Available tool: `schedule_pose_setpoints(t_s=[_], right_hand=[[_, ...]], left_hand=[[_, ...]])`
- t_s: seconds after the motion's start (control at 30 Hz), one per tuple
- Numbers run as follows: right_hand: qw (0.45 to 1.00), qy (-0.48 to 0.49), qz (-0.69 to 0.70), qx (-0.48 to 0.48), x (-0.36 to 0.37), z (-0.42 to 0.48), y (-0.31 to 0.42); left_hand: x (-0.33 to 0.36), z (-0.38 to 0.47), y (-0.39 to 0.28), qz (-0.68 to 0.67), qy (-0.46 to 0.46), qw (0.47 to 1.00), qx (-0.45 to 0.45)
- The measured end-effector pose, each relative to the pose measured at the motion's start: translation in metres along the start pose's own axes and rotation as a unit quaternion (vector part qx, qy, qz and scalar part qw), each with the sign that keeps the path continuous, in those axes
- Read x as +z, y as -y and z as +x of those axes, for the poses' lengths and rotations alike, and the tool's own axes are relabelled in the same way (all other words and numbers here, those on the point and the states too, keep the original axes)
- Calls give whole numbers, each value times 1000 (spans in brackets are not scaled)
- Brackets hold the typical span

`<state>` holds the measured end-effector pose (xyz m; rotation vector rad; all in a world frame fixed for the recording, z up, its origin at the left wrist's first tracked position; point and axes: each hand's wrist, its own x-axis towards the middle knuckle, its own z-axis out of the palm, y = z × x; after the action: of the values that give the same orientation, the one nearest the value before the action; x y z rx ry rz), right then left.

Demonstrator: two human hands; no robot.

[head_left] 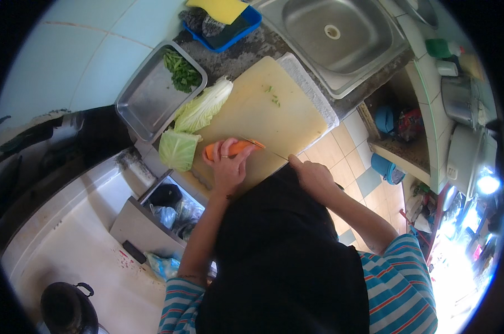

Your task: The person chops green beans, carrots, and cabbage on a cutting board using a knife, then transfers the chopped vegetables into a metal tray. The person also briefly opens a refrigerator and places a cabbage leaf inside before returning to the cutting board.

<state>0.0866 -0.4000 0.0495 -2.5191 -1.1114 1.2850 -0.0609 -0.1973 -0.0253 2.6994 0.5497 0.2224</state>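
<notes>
Lying on the pale cutting board is an orange carrot. My left hand grips it from above, fingers curled over its top. In my right hand is the handle end of a kitchen knife, whose thin blade reaches across to the carrot's right end. Whether the blade has cut into the carrot I cannot tell. A wedge of green cabbage sits left of my left hand, and a piece of napa cabbage rests above it along the board's left edge. Small green scraps dot the board's upper part.
A metal tray holding chopped greens stands at the left. Beyond the board are a blue tray with a yellow cloth and scouring pads, and a steel sink. An open drawer with plastic bags is below left.
</notes>
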Motion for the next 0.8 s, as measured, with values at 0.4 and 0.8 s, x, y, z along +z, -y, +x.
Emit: schedule_pose_setpoints(t_s=[0.4, 0.8], right_hand=[[1000, 7, -3, 12, -6, -9, 5], [998, 52, 28, 17, -2, 15, 7]], left_hand=[[3, -3, -4, -38, -18, 999, -26], [2, -2, -5, -59, -24, 997, -31]])
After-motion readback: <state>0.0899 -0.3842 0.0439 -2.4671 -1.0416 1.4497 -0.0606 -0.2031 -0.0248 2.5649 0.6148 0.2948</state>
